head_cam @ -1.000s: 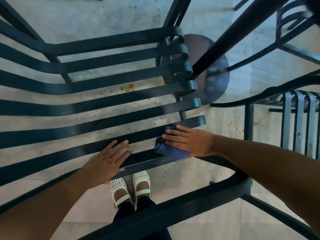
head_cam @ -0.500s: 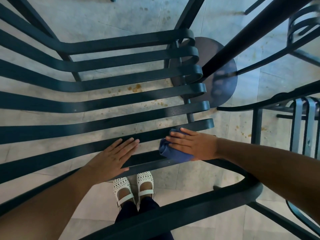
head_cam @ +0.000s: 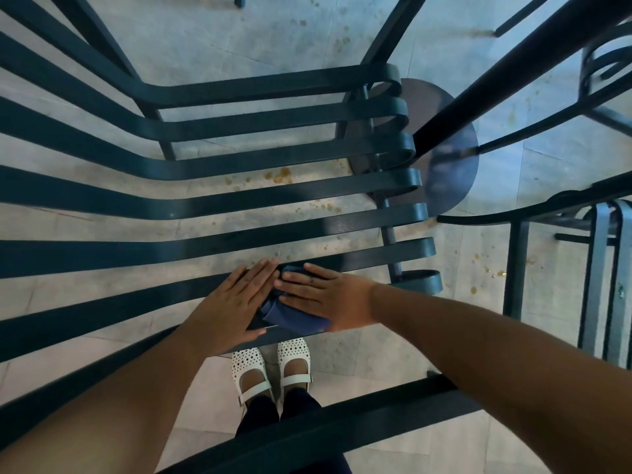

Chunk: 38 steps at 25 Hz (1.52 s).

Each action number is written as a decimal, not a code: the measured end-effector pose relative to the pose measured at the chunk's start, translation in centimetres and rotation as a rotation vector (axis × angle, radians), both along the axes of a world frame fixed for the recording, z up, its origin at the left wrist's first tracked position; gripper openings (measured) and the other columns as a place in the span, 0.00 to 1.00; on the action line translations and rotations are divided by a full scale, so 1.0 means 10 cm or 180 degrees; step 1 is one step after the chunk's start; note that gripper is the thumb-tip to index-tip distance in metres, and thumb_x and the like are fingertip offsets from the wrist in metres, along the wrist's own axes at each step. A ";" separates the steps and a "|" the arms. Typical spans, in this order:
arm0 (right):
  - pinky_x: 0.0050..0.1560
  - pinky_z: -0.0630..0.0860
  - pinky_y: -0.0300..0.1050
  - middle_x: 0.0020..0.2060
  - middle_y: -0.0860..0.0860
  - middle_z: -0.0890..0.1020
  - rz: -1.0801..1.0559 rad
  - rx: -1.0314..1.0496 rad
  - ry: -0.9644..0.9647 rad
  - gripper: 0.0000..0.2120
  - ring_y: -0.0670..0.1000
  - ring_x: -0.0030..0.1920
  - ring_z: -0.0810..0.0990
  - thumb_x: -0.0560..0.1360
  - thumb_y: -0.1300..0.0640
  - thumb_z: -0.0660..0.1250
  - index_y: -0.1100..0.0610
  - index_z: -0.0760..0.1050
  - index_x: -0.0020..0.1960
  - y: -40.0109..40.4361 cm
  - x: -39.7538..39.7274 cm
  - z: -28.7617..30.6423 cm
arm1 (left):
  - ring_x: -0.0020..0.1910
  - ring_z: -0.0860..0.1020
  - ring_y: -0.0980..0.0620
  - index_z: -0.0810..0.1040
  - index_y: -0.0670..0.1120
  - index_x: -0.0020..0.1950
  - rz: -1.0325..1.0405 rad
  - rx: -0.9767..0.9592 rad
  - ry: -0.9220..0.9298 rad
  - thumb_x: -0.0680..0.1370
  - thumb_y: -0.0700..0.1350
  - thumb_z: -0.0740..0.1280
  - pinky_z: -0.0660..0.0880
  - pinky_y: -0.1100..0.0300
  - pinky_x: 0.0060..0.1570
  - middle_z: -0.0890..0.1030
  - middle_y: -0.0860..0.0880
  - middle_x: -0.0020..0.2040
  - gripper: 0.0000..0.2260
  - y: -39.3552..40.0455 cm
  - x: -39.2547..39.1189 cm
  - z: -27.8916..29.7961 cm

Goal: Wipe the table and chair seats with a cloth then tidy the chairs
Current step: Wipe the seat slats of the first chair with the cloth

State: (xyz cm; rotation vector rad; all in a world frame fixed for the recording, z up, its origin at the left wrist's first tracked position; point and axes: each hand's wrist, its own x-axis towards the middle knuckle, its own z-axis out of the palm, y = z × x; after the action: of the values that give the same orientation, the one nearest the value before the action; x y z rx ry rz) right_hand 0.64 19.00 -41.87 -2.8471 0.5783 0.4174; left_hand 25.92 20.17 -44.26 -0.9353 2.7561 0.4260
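Now the right hand (head_cam: 321, 295) presses the blue cloth (head_cam: 290, 316) flat-fingered onto the chair seat (head_cam: 307, 230) slats, left hand (head_cam: 232, 302) spread flat beside it; best worked along each slat with firm pressure.

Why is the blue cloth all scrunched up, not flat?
Scrunched: the blue cloth sits bunched in folds on the chair seat under the flat right hand.

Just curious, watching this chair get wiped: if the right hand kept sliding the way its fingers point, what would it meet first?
The right hand, pressing the blue cloth flat on a seat slat, points toward the left hand. Their fingertips already look almost touching, so it would likely meet that hand first.
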 end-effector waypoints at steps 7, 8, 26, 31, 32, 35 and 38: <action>0.72 0.37 0.53 0.76 0.55 0.54 0.0007 0.0297 0.0457 0.35 0.56 0.76 0.48 0.77 0.40 0.58 0.55 0.52 0.76 -0.01 0.61 0.05 | 0.76 0.51 0.42 0.53 0.38 0.75 0.0753 0.0351 -0.0412 0.72 0.72 0.43 0.52 0.43 0.71 0.54 0.39 0.76 0.45 0.00 0.24 0.06; 0.71 0.36 0.53 0.76 0.54 0.53 -0.0073 0.0367 0.0437 0.34 0.56 0.76 0.46 0.77 0.41 0.58 0.55 0.51 0.77 0.00 0.61 0.09 | 0.76 0.48 0.43 0.51 0.39 0.75 0.0793 0.0319 -0.0393 0.71 0.74 0.45 0.50 0.44 0.71 0.51 0.40 0.77 0.47 -0.01 0.27 0.07; 0.69 0.63 0.58 0.72 0.56 0.62 -0.2234 0.1965 -0.0689 0.33 0.60 0.69 0.63 0.69 0.59 0.73 0.54 0.65 0.72 -0.06 1.33 0.50 | 0.67 0.69 0.46 0.61 0.45 0.73 0.2726 0.1945 0.0165 0.71 0.44 0.73 0.66 0.55 0.67 0.69 0.44 0.70 0.34 -0.22 0.23 0.86; 0.57 0.75 0.50 0.59 0.59 0.74 -0.3995 0.2814 -0.1613 0.27 0.57 0.55 0.76 0.73 0.61 0.66 0.52 0.62 0.70 0.03 1.18 1.19 | 0.60 0.74 0.44 0.66 0.48 0.70 0.3615 0.2421 0.1218 0.73 0.31 0.65 0.71 0.57 0.57 0.75 0.43 0.62 0.28 -0.23 0.00 1.44; 0.54 0.76 0.49 0.56 0.59 0.76 -0.4281 0.2840 -0.1836 0.25 0.55 0.52 0.77 0.73 0.61 0.65 0.54 0.63 0.68 0.06 1.16 1.35 | 0.60 0.74 0.44 0.65 0.47 0.70 0.3744 0.2396 0.1306 0.73 0.32 0.65 0.71 0.57 0.56 0.75 0.42 0.61 0.28 -0.22 -0.05 1.57; 0.51 0.75 0.47 0.51 0.56 0.78 -0.4802 0.2730 -0.2297 0.15 0.53 0.50 0.77 0.74 0.58 0.66 0.56 0.67 0.60 0.14 1.06 1.71 | 0.49 0.76 0.48 0.72 0.46 0.63 0.4152 0.2416 0.1435 0.75 0.36 0.65 0.71 0.58 0.46 0.77 0.44 0.53 0.17 -0.24 -0.20 1.94; 0.50 0.74 0.38 0.49 0.51 0.78 -0.5071 0.2859 -0.2936 0.07 0.48 0.51 0.77 0.77 0.56 0.64 0.54 0.72 0.55 0.23 0.97 2.04 | 0.47 0.77 0.47 0.73 0.46 0.58 0.4713 0.2863 0.1804 0.76 0.40 0.64 0.75 0.53 0.49 0.79 0.42 0.52 0.10 -0.24 -0.33 2.24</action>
State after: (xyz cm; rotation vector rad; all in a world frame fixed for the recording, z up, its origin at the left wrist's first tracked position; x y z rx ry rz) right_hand 10.33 21.25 -21.43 -0.9033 1.5174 -0.6831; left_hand 22.61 17.76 -21.88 -2.4764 1.1605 2.0478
